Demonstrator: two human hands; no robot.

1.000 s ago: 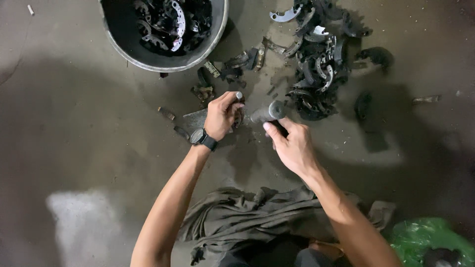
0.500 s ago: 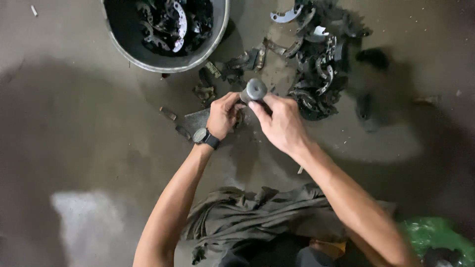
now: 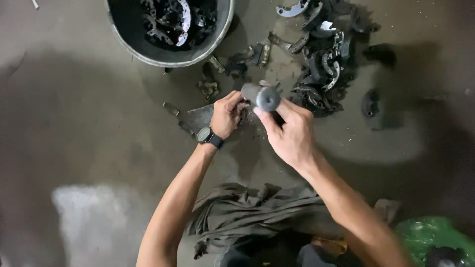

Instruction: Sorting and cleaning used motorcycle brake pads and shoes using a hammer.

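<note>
1. The surface is a bare concrete floor (image 3: 74,143), grey and stained, with a pale patch at the near left and a dark shadow across the right – no wall or room edge shows.
2. The left hand (image 3: 226,114), a dark wristwatch (image 3: 208,136) on its wrist, is closed down on a small dark part lying on a flat grey plate (image 3: 199,117) on the floor; what the part is I cannot tell, since the fingers cover it.
3. The right hand (image 3: 292,133) is wrapped around a grey cylindrical tool (image 3: 262,96), holding it just above and beside the left hand, its round end towards the camera; the view is blurred, so it may be a hammer head or a punch.
4. Open floor lies wide to the left and to the near left; the far side and the right are crowded.
5. At the far left stands a round metal tub (image 3: 217,37) holding curved dark metal parts.
6. To the far right, close to the hands, lies a heap of curved metal parts (image 3: 324,64) – loose scraps (image 3: 210,89) are scattered between it and the tub.
7. One dark piece (image 3: 370,103) lies apart on the right.
8. Near the body lie crumpled grey cloth (image 3: 257,212) and, at the near right corner, a green plastic bag (image 3: 430,235).
</note>
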